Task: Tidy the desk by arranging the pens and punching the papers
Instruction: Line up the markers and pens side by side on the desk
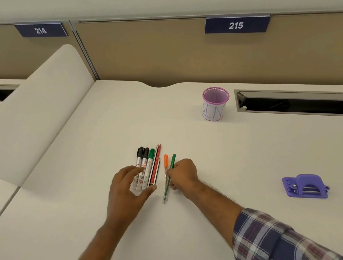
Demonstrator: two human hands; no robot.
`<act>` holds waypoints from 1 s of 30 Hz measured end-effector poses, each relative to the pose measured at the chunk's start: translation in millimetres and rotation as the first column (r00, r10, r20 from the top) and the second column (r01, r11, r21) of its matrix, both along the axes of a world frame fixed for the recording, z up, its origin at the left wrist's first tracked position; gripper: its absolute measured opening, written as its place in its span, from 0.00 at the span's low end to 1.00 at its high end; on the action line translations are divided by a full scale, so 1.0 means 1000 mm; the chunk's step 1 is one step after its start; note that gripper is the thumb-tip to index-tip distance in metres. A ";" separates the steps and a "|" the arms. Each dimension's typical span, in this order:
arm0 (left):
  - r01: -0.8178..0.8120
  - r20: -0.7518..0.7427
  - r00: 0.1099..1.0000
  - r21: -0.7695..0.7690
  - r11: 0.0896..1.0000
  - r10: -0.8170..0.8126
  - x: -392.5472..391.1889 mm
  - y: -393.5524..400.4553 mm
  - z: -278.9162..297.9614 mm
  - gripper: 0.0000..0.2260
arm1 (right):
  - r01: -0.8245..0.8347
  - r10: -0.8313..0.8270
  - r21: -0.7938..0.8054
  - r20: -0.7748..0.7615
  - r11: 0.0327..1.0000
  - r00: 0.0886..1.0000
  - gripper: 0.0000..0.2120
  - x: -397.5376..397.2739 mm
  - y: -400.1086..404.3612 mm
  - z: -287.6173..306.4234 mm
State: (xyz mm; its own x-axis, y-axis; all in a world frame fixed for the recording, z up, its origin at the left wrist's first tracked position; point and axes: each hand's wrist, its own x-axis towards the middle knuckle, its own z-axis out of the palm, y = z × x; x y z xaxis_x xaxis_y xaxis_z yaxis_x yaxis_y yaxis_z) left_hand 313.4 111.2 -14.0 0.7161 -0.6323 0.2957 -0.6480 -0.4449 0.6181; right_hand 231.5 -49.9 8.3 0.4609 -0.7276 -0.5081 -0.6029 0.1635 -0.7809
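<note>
A row of markers and pencils lies side by side on the white desk. My left hand curls around the near ends of that row, thumb at its right side. Just to the right lie an orange-capped pen and a green pen. My right hand pinches these two pens at their middle. A purple mesh pen cup stands upright at the back right. A purple hole punch sits at the right. No papers are in view.
A beige partition with number plates 214 and 215 runs along the back. A dark cable slot opens in the desk right of the cup. A white side divider rises at the left.
</note>
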 end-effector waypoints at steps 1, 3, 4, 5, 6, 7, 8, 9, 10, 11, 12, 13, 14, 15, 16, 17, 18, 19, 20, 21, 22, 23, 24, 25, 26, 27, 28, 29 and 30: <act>0.026 0.006 1.000 0.014 1.000 -0.026 0.006 0.007 -0.003 0.30 | -0.011 0.011 -0.038 -0.002 0.999 1.000 0.08 0.004 0.000 -0.001; 0.055 -0.031 0.998 0.071 0.996 -0.053 0.015 0.016 -0.009 0.42 | -0.042 0.042 -0.125 -0.003 0.991 0.999 0.07 0.009 0.001 -0.001; 0.058 -0.079 0.996 0.113 0.992 -0.050 0.019 0.020 -0.011 0.48 | -0.058 0.057 -0.163 -0.006 0.985 0.998 0.10 0.010 0.002 -0.002; 0.062 -0.130 0.991 0.163 0.985 -0.041 0.023 0.022 -0.014 0.52 | -0.079 0.077 -0.198 -0.015 0.977 0.997 0.15 0.009 0.003 -0.003; 0.068 -0.169 0.985 0.213 0.975 -0.032 0.025 0.023 -0.016 0.56 | -0.105 0.101 -0.233 -0.028 0.967 0.994 0.19 0.007 0.004 -0.004; 0.075 -0.192 0.981 0.256 0.964 -0.025 0.027 0.023 -0.019 0.59 | -0.130 0.123 -0.265 -0.043 0.956 0.992 0.22 0.006 0.006 -0.006; 0.080 -0.199 0.980 0.290 0.954 -0.022 0.028 0.022 -0.021 0.62 | -0.150 0.138 -0.292 -0.060 0.945 0.989 0.22 0.004 0.008 -0.010; 0.081 -0.195 0.981 0.312 0.946 -0.020 0.028 0.021 -0.023 0.63 | -0.163 0.145 -0.312 -0.080 0.936 0.986 0.22 0.002 0.010 -0.012; 0.080 -0.188 0.982 0.326 0.942 -0.018 0.029 0.019 -0.024 0.63 | -0.167 0.144 -0.330 -0.094 0.929 0.985 0.21 0.000 0.011 -0.014; 0.077 -0.180 0.983 0.336 0.939 -0.016 0.029 0.017 -0.025 0.63 | -0.161 0.134 -0.339 -0.100 0.927 0.986 0.20 -0.001 0.012 -0.015; 0.075 -0.172 0.985 0.345 0.935 -0.015 0.029 0.015 -0.026 0.63 | -0.148 0.123 -0.339 -0.095 0.929 0.988 0.20 -0.001 0.011 -0.016; 0.074 -0.162 0.987 0.353 0.933 -0.017 0.029 0.014 -0.026 0.63 | -0.130 0.109 -0.323 -0.082 0.937 0.991 0.21 -0.001 0.011 -0.015; 0.076 -0.154 0.988 0.357 0.931 -0.022 0.029 0.013 -0.027 0.63 | -0.108 0.094 -0.302 -0.062 0.947 0.994 0.21 0.000 0.011 -0.015; 0.082 -0.150 0.988 0.357 0.930 -0.030 0.030 0.012 -0.027 0.63 | -0.087 0.078 -0.288 -0.044 0.954 0.996 0.21 0.002 0.011 -0.013; 0.093 -0.151 0.988 0.355 0.930 -0.041 0.031 0.012 -0.027 0.63 | -0.072 0.066 -0.289 -0.031 0.955 0.997 0.20 0.003 0.012 -0.012; 0.105 -0.154 0.987 0.351 0.931 -0.053 0.033 0.010 -0.026 0.63 | -0.063 0.058 -0.303 -0.025 0.951 0.998 0.20 0.004 0.013 -0.011; 0.118 -0.155 0.986 0.346 0.931 -0.067 0.034 0.008 -0.026 0.63 | -0.054 0.051 -0.318 -0.017 0.947 0.999 0.19 0.006 0.015 -0.011; 0.129 -0.153 0.985 0.341 0.931 -0.081 0.035 0.006 -0.025 0.63 | -0.045 0.046 -0.322 -0.004 0.946 0.999 0.18 0.008 0.017 -0.011; 0.138 -0.148 0.985 0.338 0.931 -0.092 0.035 0.004 -0.024 0.63 | -0.036 0.043 -0.313 0.015 0.949 0.999 0.18 0.010 0.019 -0.011; 0.142 -0.142 0.985 0.339 0.930 -0.099 0.035 0.003 -0.024 0.64 | -0.031 0.042 -0.292 0.032 0.956 0.999 0.17 0.012 0.021 -0.012; 0.140 -0.136 0.986 0.342 0.929 -0.098 0.035 0.002 -0.024 0.64 | -0.023 0.036 -0.264 0.046 0.964 0.998 0.17 0.014 0.022 -0.012; 0.135 -0.132 0.987 0.344 0.929 -0.095 0.035 0.001 -0.024 0.64 | -0.012 0.026 -0.236 0.059 0.972 0.998 0.16 0.015 0.022 -0.012; 0.131 -0.129 0.987 0.346 0.929 -0.091 0.035 0.001 -0.025 0.64 | 0.003 0.012 -0.215 0.072 0.977 0.997 0.16 0.016 0.022 -0.013; 0.128 -0.130 0.988 0.348 0.929 -0.087 0.034 0.002 -0.026 0.64 | 0.018 -0.001 -0.215 0.077 0.976 0.997 0.15 0.015 0.021 -0.014; 0.124 -0.131 0.988 0.348 0.929 -0.083 0.034 0.002 -0.027 0.64 | 0.027 -0.011 -0.244 0.067 0.969 0.998 0.15 0.014 0.020 -0.015; 0.118 -0.131 0.988 0.347 0.930 -0.077 0.034 0.002 -0.027 0.63 | 0.025 -0.013 -0.289 0.042 0.957 0.999 0.14 0.011 0.018 -0.015; 0.112 -0.127 0.989 0.347 0.931 -0.071 0.034 0.001 -0.028 0.63 | 0.011 -0.007 -0.331 0.013 0.944 1.000 0.14 0.007 0.017 -0.016; 0.106 -0.121 0.990 0.348 0.932 -0.067 0.034 0.001 -0.028 0.63 | -0.016 0.012 -0.359 -0.014 0.933 1.000 0.15 0.004 0.017 -0.017; 0.102 -0.117 0.991 0.349 0.932 -0.064 0.034 0.001 -0.028 0.63 | -0.055 0.045 -0.372 -0.036 0.927 0.998 0.16 0.001 0.017 -0.018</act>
State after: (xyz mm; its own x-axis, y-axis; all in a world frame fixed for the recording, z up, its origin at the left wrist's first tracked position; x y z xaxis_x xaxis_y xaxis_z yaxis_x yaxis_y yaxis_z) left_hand 347.1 112.0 -42.0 0.6711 -0.7407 -0.0297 -0.6337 -0.5940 0.4955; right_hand 232.5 -33.4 -9.5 0.4915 -0.8433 -0.2175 -0.6238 -0.1666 -0.7636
